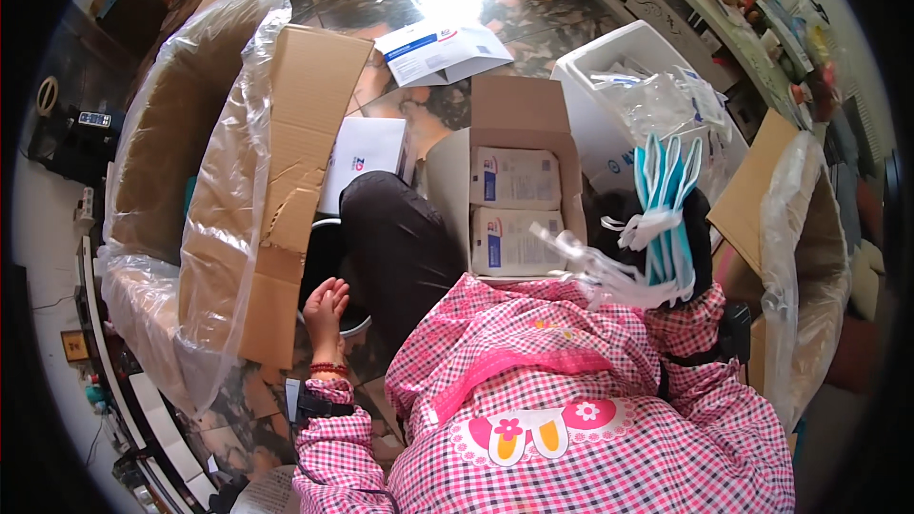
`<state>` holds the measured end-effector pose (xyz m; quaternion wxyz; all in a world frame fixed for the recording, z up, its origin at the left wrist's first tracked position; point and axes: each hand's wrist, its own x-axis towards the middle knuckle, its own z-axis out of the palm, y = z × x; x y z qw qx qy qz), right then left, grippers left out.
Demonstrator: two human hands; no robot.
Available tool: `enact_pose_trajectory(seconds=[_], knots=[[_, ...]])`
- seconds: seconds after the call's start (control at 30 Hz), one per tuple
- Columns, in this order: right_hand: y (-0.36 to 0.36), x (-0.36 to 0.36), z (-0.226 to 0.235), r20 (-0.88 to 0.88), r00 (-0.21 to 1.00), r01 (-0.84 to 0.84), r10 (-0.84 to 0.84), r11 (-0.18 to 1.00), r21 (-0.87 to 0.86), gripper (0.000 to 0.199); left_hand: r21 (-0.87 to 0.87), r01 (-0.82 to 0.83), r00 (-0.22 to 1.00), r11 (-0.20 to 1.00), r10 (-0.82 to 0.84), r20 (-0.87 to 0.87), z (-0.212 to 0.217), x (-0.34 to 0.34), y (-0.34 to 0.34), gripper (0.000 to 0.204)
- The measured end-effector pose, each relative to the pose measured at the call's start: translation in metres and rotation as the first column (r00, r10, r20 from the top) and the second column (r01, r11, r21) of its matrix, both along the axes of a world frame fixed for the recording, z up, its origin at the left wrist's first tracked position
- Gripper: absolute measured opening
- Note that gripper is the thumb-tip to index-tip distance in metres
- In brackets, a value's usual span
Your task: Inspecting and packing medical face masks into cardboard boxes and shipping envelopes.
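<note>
My left hand (327, 306) is raised beside my left thigh, palm partly up and fingers loosely curled, with nothing in it. A bundle of blue-and-white face masks (668, 219) stands over my right knee, its white ear loops (609, 271) hanging toward my lap. My right sleeve (687, 324) reaches up to the bundle, but the masks hide my right hand, so its fingers cannot be made out. Between my knees is an open carton (447, 186) containing two white-and-blue packs (519, 240), one behind the other.
At left stands a large cardboard box (319, 86) lined with clear plastic; another lined box (804, 257) is at right. A white bin (581, 86) holds clear plastic bags (657, 100). A white box (367, 157) and a folded white carton (443, 49) lie on the floor.
</note>
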<state>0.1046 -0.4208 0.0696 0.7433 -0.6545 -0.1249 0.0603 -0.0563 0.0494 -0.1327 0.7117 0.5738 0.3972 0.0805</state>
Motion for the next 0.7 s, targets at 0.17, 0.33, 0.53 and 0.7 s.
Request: enact_pose_trajectory(seconds=[0.17, 0.33, 0.53, 0.7], knots=[[0.004, 0.011, 0.021, 0.147, 0.964, -0.199, 0.221, 0.968, -0.151, 0.02, 0.821, 0.286, 0.923, 0.494, 0.087, -0.374, -0.027, 0.012, 0.002, 0.031], [-0.001, 0.021, 0.027, 0.194, 0.877, -0.346, 0.44, 0.857, -0.383, 0.02, 0.624, 0.017, 0.952, 0.781, -0.203, 0.227, 0.113, 0.073, -0.1, 0.03], [0.027, 0.019, 0.055, 0.209, 0.664, -0.408, 0.718, 0.581, -0.704, 0.021, 0.689, 0.443, 0.385, 0.574, -0.815, 0.432, 0.186, 0.105, -0.218, 0.053], [0.003, 0.023, 0.027, -0.038, 0.751, -0.573, 0.66, 0.621, -0.535, 0.041, 0.762, 0.509, 0.167, 0.401, -0.914, 0.37, 0.187, 0.12, -0.244, 0.051]])
